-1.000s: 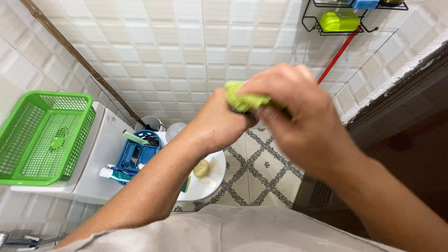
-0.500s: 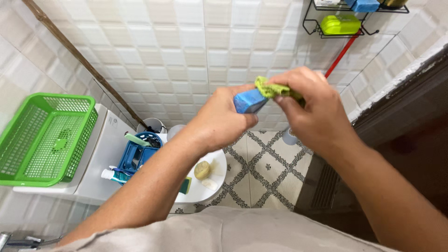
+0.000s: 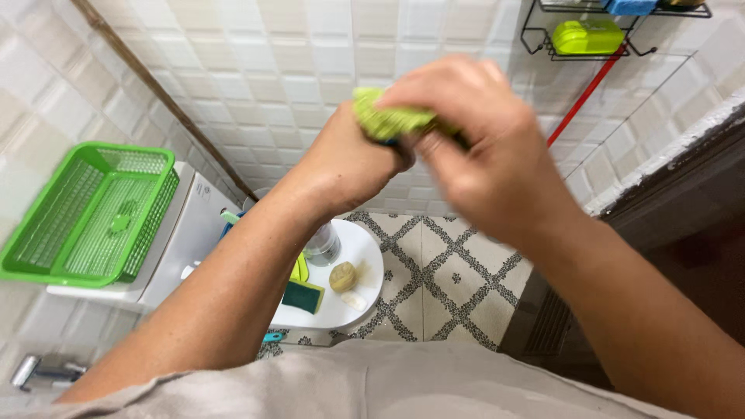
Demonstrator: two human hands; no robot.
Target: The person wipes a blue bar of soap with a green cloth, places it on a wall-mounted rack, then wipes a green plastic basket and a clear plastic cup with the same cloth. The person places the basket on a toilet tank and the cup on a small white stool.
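Note:
Both of my hands are raised in front of a white tiled wall. My left hand (image 3: 341, 163) is closed around a small object that it mostly hides, with a bit of blue showing under the cloth. My right hand (image 3: 481, 147), blurred, presses a green scrubbing cloth (image 3: 388, 118) against that object. The cloth sits between both hands at the top of the left fist.
A green plastic basket (image 3: 93, 213) rests on a white tank (image 3: 194, 225) at the left. Below is a round white stand (image 3: 365, 264) with a clear jar (image 3: 322, 244), a green sponge (image 3: 303, 296) and soap pieces (image 3: 342, 276). A black wire rack (image 3: 543, 39) holds a green box (image 3: 586, 36) at top right.
The blue object seen half a second ago is now almost covered by the green cloth and my hands. The hands have shifted slightly and the right hand is moving.

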